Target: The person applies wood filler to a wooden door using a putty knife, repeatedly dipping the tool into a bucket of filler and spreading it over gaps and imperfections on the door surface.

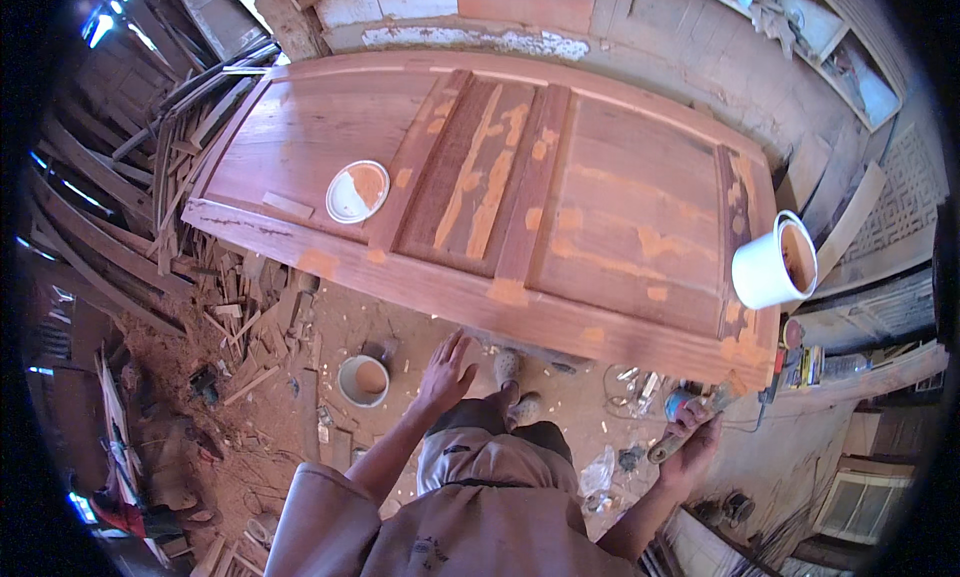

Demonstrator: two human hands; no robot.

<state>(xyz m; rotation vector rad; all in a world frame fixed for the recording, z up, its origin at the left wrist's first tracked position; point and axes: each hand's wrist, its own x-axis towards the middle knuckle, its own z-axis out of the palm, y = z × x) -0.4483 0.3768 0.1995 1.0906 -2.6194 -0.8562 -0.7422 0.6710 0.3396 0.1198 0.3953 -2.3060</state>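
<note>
A reddish wooden panel door (460,267) lies flat in front of me, with several orange filler patches on its panels and frame. My right hand (688,442) is closed round the handle of what looks like a flat paintbrush (711,404). Its orange-smeared end is at the door's near right corner. Held low beside the door's near edge, my left hand (447,375) is empty, its fingers stretched out. On the door's right end stands a white bucket (762,273) with brown residue inside. A round white lid (345,201), partly covered in orange paste, lies on the left panel.
A pale flat strip (288,205) lies near the lid. Below the door, a bucket (347,382) with brownish contents stands on the dusty floor. Wood scraps (250,327) and planks crowd the left. Tools and bottles sit on a shelf (870,379) at right; a wall runs behind.
</note>
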